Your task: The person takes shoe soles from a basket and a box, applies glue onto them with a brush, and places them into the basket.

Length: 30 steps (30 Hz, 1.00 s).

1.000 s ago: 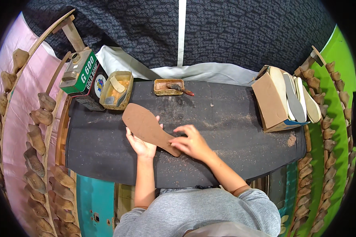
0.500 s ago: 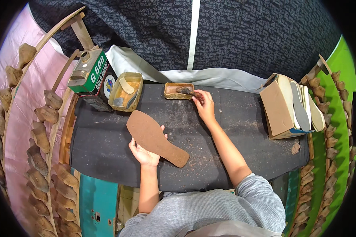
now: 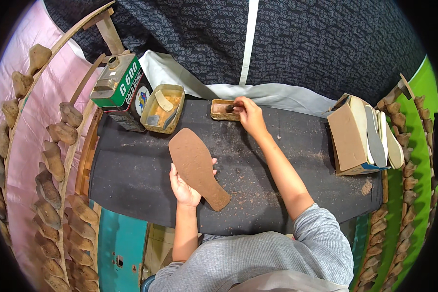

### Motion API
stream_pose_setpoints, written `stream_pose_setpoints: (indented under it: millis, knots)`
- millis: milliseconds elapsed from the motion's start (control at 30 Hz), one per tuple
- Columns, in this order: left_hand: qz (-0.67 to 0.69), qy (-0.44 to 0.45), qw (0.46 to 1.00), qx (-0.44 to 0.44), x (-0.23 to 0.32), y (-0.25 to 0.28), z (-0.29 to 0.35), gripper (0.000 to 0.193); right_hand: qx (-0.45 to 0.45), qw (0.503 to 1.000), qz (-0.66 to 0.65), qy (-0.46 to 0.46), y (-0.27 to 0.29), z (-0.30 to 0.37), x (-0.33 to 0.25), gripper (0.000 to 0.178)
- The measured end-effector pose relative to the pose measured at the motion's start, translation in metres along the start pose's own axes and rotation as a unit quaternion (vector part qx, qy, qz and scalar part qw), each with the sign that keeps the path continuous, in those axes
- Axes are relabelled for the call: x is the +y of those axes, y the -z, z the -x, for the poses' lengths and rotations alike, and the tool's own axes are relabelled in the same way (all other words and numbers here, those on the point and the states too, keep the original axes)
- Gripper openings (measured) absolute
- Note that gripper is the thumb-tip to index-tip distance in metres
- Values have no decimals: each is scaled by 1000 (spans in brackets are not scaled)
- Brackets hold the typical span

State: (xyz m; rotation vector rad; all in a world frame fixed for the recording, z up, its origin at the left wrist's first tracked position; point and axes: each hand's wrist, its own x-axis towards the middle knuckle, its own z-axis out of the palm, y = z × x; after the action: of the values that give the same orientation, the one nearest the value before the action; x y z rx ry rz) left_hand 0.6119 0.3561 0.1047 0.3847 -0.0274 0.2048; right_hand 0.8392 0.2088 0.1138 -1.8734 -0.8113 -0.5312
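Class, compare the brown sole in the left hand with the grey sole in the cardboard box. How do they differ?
Colour: the brown sole is earthy brown; the grey sole is grey.
Place: the brown sole rests on the left hand; the grey sole sticks out of the cardboard box.
Company: the brown sole is held singly; the grey sole sits beside pale soles.
Shared: both are long and flat.

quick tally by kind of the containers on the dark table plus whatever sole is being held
Metal can: 1
Open trays, a larger one and a small one at the right hand: 2
Cardboard box: 1
Brown sole in the left hand: 1
Total: 5
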Motion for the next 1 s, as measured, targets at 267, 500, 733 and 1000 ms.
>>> stream_pose_setpoints:
  millis: [267,500,733,1000]
  knots:
    - [-62,24,998,-16,-8,-7,2,64,41,968,-246,28,52,29,-101,26]
    - [16,63,995,-71,-28,-24,4,63,-48,957,-155,240,72,54,-149,37]
    - [-120,65,984,-118,-28,-35,9,60,-95,950,-181,235,91,94,-161,34]
    - [-52,45,996,-49,-36,-34,20,66,-53,961,-130,238,87,97,-171,37]
